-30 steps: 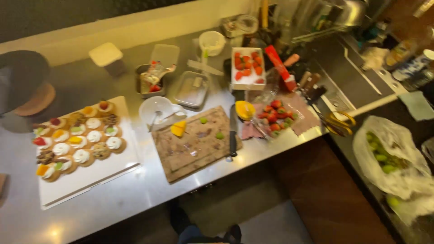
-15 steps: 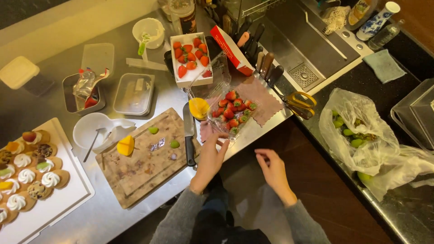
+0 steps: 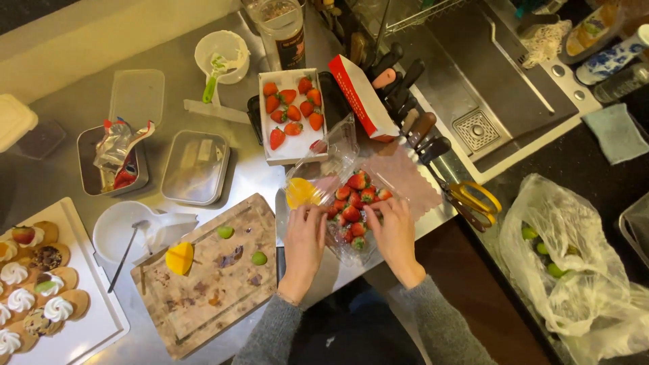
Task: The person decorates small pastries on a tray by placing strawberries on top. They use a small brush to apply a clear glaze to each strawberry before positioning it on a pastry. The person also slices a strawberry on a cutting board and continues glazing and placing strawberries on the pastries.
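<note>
**Q:** ok what are the hands doing right now?

**A:** From my feed, both are down on a clear plastic punnet of strawberries [image 3: 351, 209] at the front edge of the steel worktop [image 3: 61, 169]. My left hand [image 3: 304, 238] has its fingers loosely curled on the punnet's left side, just below an orange fruit half [image 3: 301, 192]. My right hand [image 3: 392, 230] cups the right side, fingers bent around the plastic. Neither is spread wide; whether they're actually gripping or just resting there, I can't tell.

**Q:** and around it?

**A:** Left of the punnet is a wooden cutting board [image 3: 209, 277] with a cut yellow fruit piece [image 3: 179, 258] and two green bits. Behind sits a white tray of strawberries [image 3: 292, 115] and a red box [image 3: 362, 98], with knife handles [image 3: 412, 115] beside the sink [image 3: 493, 81]. Yellow-handled scissors [image 3: 473, 199] lie to the right, a plastic bag of green fruit [image 3: 574, 263] further right. Far left is a white board of topped pastries [image 3: 40, 297].
</note>
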